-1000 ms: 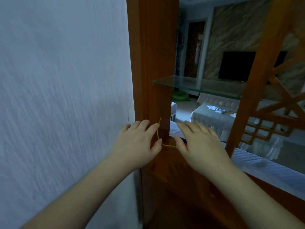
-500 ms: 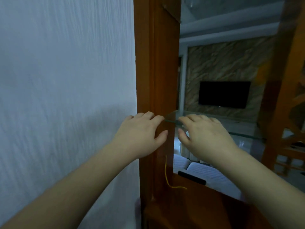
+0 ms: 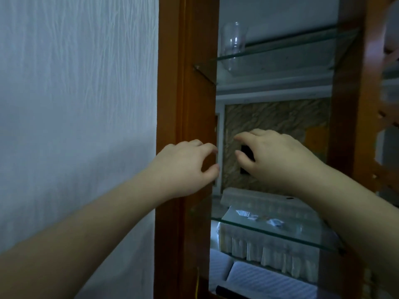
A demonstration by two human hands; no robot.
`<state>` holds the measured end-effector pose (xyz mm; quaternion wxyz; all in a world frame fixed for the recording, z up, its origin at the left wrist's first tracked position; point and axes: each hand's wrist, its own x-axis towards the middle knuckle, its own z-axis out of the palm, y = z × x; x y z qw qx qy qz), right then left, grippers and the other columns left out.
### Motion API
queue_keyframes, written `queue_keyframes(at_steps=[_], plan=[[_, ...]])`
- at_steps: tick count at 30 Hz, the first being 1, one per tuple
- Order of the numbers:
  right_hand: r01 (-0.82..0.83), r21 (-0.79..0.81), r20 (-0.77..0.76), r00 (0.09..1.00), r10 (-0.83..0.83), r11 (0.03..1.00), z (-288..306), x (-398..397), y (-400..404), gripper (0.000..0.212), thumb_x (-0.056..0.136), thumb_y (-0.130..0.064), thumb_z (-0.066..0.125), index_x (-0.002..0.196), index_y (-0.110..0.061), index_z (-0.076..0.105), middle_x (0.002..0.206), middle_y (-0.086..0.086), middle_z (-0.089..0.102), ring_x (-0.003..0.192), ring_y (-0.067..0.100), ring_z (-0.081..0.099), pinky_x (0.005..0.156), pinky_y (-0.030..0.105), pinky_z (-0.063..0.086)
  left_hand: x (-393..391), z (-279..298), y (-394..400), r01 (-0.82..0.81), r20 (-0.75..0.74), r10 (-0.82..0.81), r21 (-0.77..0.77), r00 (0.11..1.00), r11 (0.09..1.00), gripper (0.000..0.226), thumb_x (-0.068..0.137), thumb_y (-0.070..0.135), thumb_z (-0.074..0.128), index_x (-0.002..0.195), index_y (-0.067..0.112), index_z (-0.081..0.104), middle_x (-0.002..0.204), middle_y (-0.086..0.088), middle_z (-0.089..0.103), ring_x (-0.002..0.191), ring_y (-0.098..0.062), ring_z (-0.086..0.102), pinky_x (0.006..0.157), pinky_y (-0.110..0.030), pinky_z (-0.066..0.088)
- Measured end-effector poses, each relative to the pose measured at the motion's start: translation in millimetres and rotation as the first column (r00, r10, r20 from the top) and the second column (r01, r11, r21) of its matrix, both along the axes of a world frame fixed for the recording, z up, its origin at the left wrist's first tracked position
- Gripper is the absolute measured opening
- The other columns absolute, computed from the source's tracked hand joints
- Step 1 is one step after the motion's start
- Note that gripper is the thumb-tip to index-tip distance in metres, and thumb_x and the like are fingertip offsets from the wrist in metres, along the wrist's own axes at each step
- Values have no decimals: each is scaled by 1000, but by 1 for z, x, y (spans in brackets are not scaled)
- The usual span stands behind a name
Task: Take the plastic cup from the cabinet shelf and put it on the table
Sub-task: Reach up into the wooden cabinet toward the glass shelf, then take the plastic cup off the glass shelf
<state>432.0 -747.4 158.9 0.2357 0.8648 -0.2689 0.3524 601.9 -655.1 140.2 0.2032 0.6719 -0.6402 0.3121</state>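
Observation:
A clear plastic cup (image 3: 234, 41) stands upright at the left end of the upper glass shelf (image 3: 287, 49) of the wooden cabinet. My left hand (image 3: 190, 167) is raised in front of the cabinet's left post, fingers curved and apart, holding nothing. To its right, my right hand (image 3: 274, 158) hangs in the open space between the two glass shelves, also empty with fingers apart. Both hands are well below the cup.
A textured white wall (image 3: 75, 104) fills the left. The brown cabinet post (image 3: 190, 93) stands beside it, and a second wooden upright (image 3: 349, 104) is on the right. A lower glass shelf (image 3: 280, 234) lies under my right forearm. Behind the cabinet I see a cloth-covered table (image 3: 269, 247).
My view has tilted upward, bringing the upper shelf and the cup into sight. Both hands have risen from the lower ledge to between the two glass shelves.

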Motion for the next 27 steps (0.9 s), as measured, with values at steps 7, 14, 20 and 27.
queue_keyframes(at_steps=[7, 14, 20, 27], plan=[[-53, -144, 69, 996, 64, 988, 44, -9, -25, 49, 91, -47, 38, 134, -25, 46, 120, 4, 64, 107, 22, 60, 85, 41, 50, -6, 54, -20, 119, 15, -118, -99, 993, 988, 62, 82, 62, 30, 134, 35, 47, 133, 7, 57, 117, -11, 53, 86, -27, 43], [-127, -192, 124, 980, 153, 973, 83, -3, -39, 46, 93, -46, 45, 136, -29, 44, 124, 1, 63, 110, 22, 58, 85, 41, 48, 3, 90, -35, 141, 79, -129, -157, 988, 978, 54, 85, 59, 35, 132, 36, 48, 130, 11, 56, 111, -3, 52, 84, -22, 43], [-168, -262, 233, 945, 231, 950, 125, 7, -43, 42, 92, -45, 46, 130, -27, 50, 121, -2, 62, 111, 17, 55, 88, 37, 43, 7, 121, -44, 197, 122, -166, -313, 979, 929, 44, 91, 45, 46, 133, 33, 47, 134, 12, 54, 118, 0, 47, 89, -15, 36], [-138, -325, 394, 879, 267, 936, 180, 22, -52, 41, 94, -39, 48, 132, -24, 50, 130, 2, 56, 122, 20, 47, 99, 40, 37, 9, 147, -51, 259, 47, -262, -380, 964, 888, 51, 92, 37, 55, 140, 34, 39, 144, 12, 47, 124, 1, 41, 94, -17, 33]])
